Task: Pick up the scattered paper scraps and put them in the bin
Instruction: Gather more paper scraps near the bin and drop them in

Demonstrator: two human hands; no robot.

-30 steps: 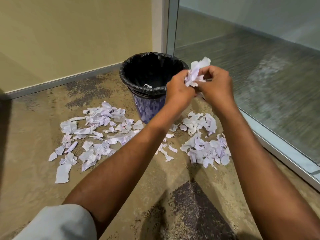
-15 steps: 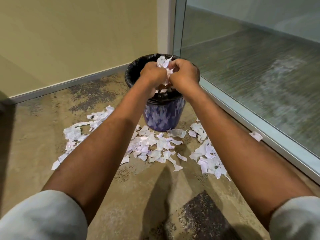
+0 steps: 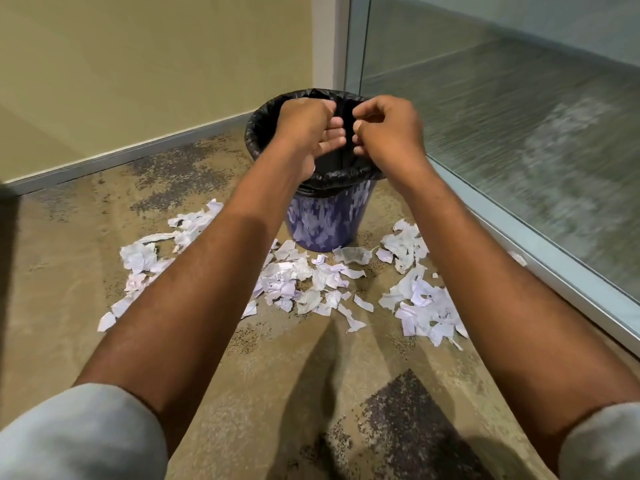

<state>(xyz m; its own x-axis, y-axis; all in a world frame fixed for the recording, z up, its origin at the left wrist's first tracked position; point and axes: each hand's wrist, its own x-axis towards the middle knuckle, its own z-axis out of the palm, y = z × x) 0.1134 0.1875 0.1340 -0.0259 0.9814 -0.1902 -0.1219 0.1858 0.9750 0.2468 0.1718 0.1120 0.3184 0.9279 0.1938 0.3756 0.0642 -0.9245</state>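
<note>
A blue bin [image 3: 325,223] with a black liner [image 3: 263,123] stands on the floor in the corner. Both my hands hover over its mouth, side by side. My left hand [image 3: 308,129] has its fingers loosely curled and apart, with no paper in it. My right hand [image 3: 384,129] is the same, fingers bent and nothing visible between them. White and lilac paper scraps [image 3: 298,282] lie scattered on the floor in front of the bin, with another heap [image 3: 422,306] to the right and more scraps [image 3: 138,258] to the left, partly hidden by my left forearm.
A beige wall with a grey skirting [image 3: 121,157] runs behind the bin. A glass partition with a metal frame [image 3: 540,251] closes off the right side. A single scrap [image 3: 517,258] lies by the frame. The floor is worn brown carpet [image 3: 277,393].
The bundle of scraps held between both hands has gone from them; the hands moved from right of the bin to over its mouth and their fingers have come apart.
</note>
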